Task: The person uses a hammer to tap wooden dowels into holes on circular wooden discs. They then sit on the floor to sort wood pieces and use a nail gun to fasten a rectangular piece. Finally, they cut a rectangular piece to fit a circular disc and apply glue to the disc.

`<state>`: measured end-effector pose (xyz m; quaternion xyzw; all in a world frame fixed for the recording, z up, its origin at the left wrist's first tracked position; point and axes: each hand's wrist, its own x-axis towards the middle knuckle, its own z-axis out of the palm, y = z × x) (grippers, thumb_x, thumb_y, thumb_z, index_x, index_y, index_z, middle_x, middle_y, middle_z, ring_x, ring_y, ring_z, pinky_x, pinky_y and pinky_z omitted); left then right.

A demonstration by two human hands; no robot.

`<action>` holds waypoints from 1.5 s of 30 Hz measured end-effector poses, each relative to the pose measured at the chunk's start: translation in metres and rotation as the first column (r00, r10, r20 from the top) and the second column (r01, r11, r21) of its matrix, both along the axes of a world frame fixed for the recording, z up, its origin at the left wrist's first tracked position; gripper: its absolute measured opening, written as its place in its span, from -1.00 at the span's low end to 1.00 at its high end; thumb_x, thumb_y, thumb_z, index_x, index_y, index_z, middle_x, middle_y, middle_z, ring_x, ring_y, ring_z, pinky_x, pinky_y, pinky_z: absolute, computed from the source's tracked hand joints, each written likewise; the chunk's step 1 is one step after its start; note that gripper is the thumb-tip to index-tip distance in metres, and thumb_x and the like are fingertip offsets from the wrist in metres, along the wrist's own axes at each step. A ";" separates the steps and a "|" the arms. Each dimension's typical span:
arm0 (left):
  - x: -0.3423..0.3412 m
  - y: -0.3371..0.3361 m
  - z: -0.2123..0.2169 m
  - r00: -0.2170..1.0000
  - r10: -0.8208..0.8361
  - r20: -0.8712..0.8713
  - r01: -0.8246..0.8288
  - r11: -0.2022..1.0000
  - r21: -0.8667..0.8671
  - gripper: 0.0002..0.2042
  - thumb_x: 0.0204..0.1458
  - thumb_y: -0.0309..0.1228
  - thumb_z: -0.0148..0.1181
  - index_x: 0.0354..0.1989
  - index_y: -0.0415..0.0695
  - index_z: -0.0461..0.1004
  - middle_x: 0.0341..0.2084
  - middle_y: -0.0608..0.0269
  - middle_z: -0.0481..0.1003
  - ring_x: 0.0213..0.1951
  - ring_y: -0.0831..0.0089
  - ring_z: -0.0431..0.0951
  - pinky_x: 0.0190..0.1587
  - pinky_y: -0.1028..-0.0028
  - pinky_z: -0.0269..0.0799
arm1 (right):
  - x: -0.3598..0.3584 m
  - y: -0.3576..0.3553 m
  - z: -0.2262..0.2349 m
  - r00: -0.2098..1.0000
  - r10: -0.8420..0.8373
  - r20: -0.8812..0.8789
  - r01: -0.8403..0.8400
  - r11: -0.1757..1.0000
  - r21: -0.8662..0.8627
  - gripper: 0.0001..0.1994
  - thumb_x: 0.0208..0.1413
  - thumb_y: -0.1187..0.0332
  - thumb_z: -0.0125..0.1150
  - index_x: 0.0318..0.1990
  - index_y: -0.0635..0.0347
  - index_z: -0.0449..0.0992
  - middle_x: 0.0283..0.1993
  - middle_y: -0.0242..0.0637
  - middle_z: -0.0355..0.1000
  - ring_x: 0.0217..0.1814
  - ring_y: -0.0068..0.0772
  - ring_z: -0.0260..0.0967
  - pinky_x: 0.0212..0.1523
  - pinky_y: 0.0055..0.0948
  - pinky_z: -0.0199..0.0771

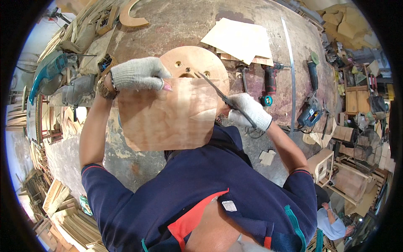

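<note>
My left hand (pixel 140 74), in a pale knitted glove, is closed on the upper left edge of a thin plywood panel (pixel 168 119) with rounded lower corners. The panel stands tilted in front of my body. In my gloved right hand (pixel 250 111) is a long, narrow, dark metal file (pixel 221 95), its far end lying over the panel's upper right edge. Behind the panel a round wooden disc (pixel 194 56) with several holes rests on the workbench, its lower part hidden. Some of my right fingers are out of sight behind the file and panel.
Pale plywood sheets (pixel 241 40) lie beyond the disc. To the right are a cordless drill (pixel 270 80), a metal strip (pixel 289 71), an angle grinder (pixel 313 73) and a blue power tool (pixel 309 113). A circular-bladed saw (pixel 50 73) stands left. Another person (pixel 331 222) is at lower right.
</note>
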<state>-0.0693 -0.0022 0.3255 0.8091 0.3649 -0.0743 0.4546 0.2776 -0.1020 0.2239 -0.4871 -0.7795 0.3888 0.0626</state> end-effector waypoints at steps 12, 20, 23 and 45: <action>0.005 0.007 -0.014 0.989 -0.107 0.100 0.100 0.992 0.073 -0.54 0.08 -0.08 0.35 -0.42 -0.35 0.52 -0.60 -0.01 0.29 -0.49 0.39 0.32 -0.32 0.36 0.30 | -0.011 0.011 0.002 0.997 -0.005 -0.083 0.017 0.990 0.142 -0.81 -0.05 0.30 0.29 -0.34 0.22 0.61 -0.53 -0.04 0.49 -0.45 -0.08 0.55 -0.34 -0.23 0.53; -0.021 0.017 -0.017 0.999 0.016 -0.029 -0.021 0.981 -0.194 -0.63 0.14 -0.17 0.25 -0.39 -0.32 0.49 -0.58 0.44 0.30 -0.46 0.57 0.29 -0.37 0.46 0.30 | 0.005 0.005 -0.030 0.900 -0.386 -0.200 0.406 0.911 0.067 -0.74 0.12 0.23 0.33 -0.39 0.29 0.61 -0.60 -0.03 0.45 -0.59 -0.32 0.46 -0.44 -0.28 0.45; -0.077 0.005 -0.061 0.890 0.340 0.303 -0.364 0.931 0.024 -0.70 0.20 -0.26 0.19 -0.28 -0.33 0.56 -0.55 0.49 0.30 -0.44 0.63 0.27 -0.41 0.52 0.25 | 0.052 0.000 -0.100 0.657 -0.623 -0.424 0.673 0.738 -0.042 -0.78 0.14 0.30 0.33 -0.37 0.33 0.59 -0.54 -0.19 0.50 -0.49 -0.57 0.35 -0.39 -0.38 0.41; -0.079 -0.103 -0.189 -0.483 0.686 0.544 -0.865 -0.276 -0.419 -0.43 0.32 -0.19 -0.01 0.41 -0.28 0.22 0.40 0.09 0.25 0.36 0.28 0.30 0.36 0.31 0.24 | -0.079 0.071 -0.096 0.989 -0.148 0.030 0.096 0.767 0.634 -0.41 0.20 0.06 0.22 0.28 0.22 0.35 0.37 -0.02 0.29 0.45 0.11 0.18 0.43 0.05 0.15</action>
